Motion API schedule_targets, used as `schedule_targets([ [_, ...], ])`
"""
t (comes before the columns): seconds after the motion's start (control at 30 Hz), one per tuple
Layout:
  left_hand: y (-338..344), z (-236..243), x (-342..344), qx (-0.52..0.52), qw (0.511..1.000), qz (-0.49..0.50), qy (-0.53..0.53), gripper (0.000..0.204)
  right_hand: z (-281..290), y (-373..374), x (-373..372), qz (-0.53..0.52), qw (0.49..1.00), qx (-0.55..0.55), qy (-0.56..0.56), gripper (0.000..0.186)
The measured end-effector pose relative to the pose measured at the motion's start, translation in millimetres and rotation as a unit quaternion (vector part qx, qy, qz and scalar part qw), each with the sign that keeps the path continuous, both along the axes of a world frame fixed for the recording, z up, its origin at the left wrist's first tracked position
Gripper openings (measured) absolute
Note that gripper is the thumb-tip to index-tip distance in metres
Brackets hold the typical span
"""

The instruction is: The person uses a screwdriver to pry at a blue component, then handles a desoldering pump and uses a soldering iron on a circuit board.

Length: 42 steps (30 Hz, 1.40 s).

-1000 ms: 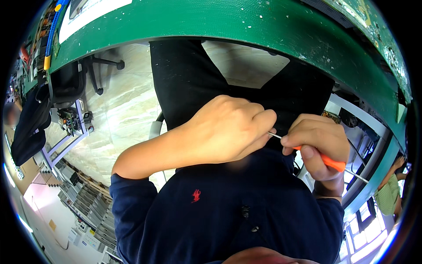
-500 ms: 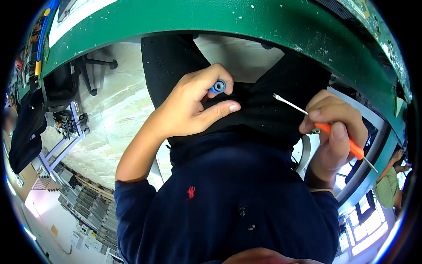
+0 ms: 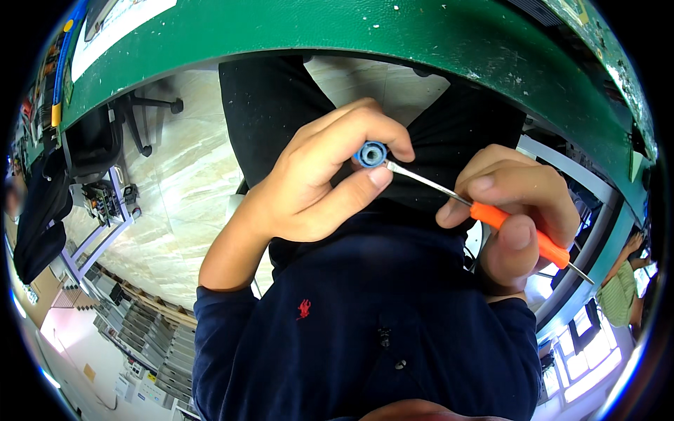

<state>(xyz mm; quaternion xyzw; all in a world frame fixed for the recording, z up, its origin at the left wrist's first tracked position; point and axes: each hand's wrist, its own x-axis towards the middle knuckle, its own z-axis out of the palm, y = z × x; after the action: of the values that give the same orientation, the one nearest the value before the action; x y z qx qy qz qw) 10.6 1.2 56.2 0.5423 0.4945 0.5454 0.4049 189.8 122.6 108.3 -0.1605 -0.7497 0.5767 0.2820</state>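
Above my lap, my left hand is closed round a small blue cylindrical piece. Its round end, with a hollow grey centre, faces up between my forefinger and thumb; the rest of it is hidden in the hand. To the right, my right hand grips a screwdriver by its orange handle. The flat tip of its thin metal shaft reaches my left thumb, right beside the blue piece; whether it touches cannot be made out. A thin metal rod also sticks out of the handle's back end.
A green-topped workbench curves across the front, with a white sheet and a blue-and-yellow tool at its left. A black chair stands on the left. At the far right is another person.
My left hand has moved right with the blue piece, and my right hand has moved left and slightly down. The screwdriver tip has come from well apart to beside the piece.
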Motion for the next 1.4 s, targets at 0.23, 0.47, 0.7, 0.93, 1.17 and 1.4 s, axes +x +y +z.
schedule_targets([
  [0.23,6,4,3,0.057,0.993,0.063,0.080,0.026,-10,11,6,0.052,0.996,0.068,0.032,0.053],
  [0.47,10,-3,4,0.143,0.968,0.148,0.141,0.032,-7,5,6,0.054,0.998,0.015,0.042,0.051],
  [0.7,9,-4,6,0.158,0.962,0.154,0.160,0.033,-4,0,3,0.040,0.999,0.027,0.014,0.045],
  [0.93,10,-2,6,0.155,0.961,0.161,0.163,0.032,-1,-2,0,0.031,0.999,0.014,-0.009,0.045],
  [1.17,7,0,11,0.140,0.947,0.197,0.212,0.033,-3,-1,-3,0.035,0.999,0.028,-0.009,0.047],
  [1.4,5,-5,7,0.149,0.938,0.178,0.256,0.032,7,3,-9,0.046,0.997,0.045,-0.049,0.038],
])
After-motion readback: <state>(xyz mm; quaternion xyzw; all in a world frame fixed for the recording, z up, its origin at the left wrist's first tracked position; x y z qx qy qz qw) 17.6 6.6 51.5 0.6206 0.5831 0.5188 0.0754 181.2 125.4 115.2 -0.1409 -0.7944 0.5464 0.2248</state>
